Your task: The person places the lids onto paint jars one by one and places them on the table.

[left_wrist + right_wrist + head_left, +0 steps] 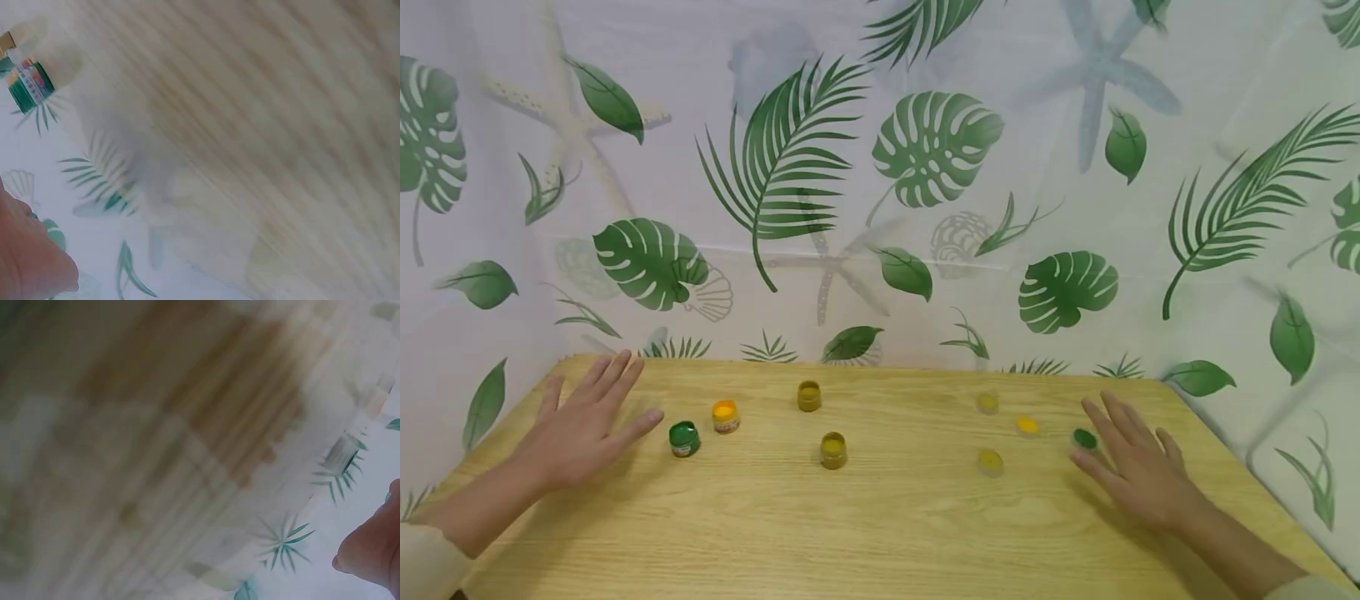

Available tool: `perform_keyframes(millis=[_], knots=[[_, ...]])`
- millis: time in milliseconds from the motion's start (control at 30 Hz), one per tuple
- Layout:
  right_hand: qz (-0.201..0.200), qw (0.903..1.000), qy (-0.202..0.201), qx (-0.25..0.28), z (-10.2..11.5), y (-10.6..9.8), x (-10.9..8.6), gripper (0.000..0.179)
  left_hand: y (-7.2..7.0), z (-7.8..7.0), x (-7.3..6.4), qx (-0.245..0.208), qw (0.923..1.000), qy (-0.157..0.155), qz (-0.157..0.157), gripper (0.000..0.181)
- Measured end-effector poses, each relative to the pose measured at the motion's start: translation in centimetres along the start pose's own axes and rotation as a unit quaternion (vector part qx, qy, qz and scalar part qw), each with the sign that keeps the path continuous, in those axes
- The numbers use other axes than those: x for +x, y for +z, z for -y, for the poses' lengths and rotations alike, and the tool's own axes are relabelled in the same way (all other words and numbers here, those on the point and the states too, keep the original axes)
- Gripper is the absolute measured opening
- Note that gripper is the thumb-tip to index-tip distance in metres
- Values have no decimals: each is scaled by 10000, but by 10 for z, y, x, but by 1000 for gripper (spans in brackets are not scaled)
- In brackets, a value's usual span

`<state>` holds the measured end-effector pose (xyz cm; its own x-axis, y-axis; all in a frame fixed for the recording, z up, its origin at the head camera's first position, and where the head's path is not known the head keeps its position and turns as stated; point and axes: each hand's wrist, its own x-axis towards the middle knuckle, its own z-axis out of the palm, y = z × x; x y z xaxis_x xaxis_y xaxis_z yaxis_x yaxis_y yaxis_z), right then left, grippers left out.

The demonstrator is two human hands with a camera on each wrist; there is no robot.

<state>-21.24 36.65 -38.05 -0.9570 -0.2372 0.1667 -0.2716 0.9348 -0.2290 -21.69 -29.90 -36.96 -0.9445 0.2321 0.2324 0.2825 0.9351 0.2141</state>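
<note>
My left hand (580,429) is spread over the table's left side with straight fingers, holding nothing. Its thumb points toward a small open jar of green paint (684,439), which also shows in the left wrist view as a green jar (30,86). Beside that stands an orange-yellow paint jar (726,416). Two ochre-yellow jars, one farther back (808,397) and one nearer (833,451), are toward the middle. On the right, my right hand (1138,467) has its fingers extended, its thumb and fingertips close around a green-smeared lid (1084,440). In the right wrist view, the thumb (372,550) appears at the edge.
Left of the green lid lie an orange lid (1027,427) and two yellow lids, one at the back (987,403) and one nearer (990,462). All stand on a wood-grain table (760,533). A leaf-printed cloth (820,192) hangs behind and along the sides.
</note>
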Motion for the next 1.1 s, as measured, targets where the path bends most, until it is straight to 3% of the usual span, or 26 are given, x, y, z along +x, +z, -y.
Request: perform_keyframes(millis=[467,1100], knots=[[-46,9996,-264,121,35,7,15,76,0,-60,14,-239,9984,511,11,81],[-84,9963,-791,-336,76,4,31,76,12,-100,23,-241,9961,826,200,84]])
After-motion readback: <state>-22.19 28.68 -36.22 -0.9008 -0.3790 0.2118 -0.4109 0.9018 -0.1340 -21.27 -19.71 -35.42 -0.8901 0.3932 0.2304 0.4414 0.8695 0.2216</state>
